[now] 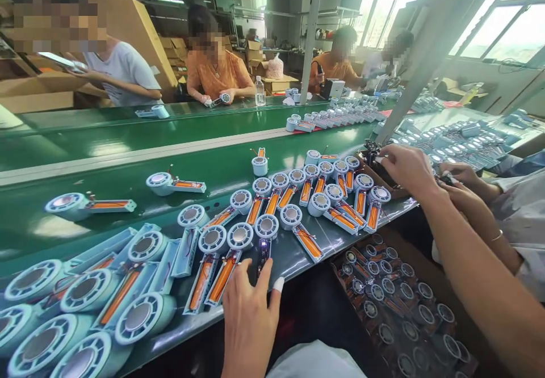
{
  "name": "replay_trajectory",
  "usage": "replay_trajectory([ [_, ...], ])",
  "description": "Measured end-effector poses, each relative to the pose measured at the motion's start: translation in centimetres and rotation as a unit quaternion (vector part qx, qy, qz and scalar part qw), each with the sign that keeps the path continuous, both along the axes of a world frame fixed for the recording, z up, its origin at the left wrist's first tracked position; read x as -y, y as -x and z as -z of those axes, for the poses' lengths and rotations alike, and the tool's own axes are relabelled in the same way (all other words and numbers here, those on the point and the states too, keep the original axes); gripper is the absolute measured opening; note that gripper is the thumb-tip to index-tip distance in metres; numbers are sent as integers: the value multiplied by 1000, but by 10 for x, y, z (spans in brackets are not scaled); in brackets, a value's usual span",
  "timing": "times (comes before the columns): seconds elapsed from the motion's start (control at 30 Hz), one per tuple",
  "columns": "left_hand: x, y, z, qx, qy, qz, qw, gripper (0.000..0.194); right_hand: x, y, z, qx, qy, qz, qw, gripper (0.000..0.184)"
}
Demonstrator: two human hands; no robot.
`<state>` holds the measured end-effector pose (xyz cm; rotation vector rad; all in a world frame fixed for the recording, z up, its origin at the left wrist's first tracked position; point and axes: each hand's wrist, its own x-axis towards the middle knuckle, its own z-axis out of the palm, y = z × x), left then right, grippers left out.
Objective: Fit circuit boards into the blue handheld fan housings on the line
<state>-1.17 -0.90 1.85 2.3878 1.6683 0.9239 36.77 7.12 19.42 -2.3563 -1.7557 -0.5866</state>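
Note:
In the lower middle, my left hand grips the lower end of a light-blue handheld fan housing between its fingers. That housing has a round grilled head, and a dark part with small lights shows in its handle. A white covering sits on one fingertip. My right hand reaches to the right, its fingers bent down at a cardboard box of small dark parts; whatever is in the fingers is hidden. Between my hands lie several similar fan housings with orange strips and thin wires in their open handles.
More fan housings crowd the left front, and others ride on the green conveyor belt. Below the bench edge is a carton of fan units. A co-worker's hands are close at right. A slanted post stands beyond my right hand.

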Motion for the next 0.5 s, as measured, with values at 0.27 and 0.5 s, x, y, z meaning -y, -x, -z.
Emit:
replay_trajectory([
  [0.27,5,-35,-33,305,199,136,921,38,70,170,71,-545,152,-289,772,21],
  [0.5,-3,-35,-16,425,365,71,825,19,48,178,117,-265,49,-245,931,18],
])
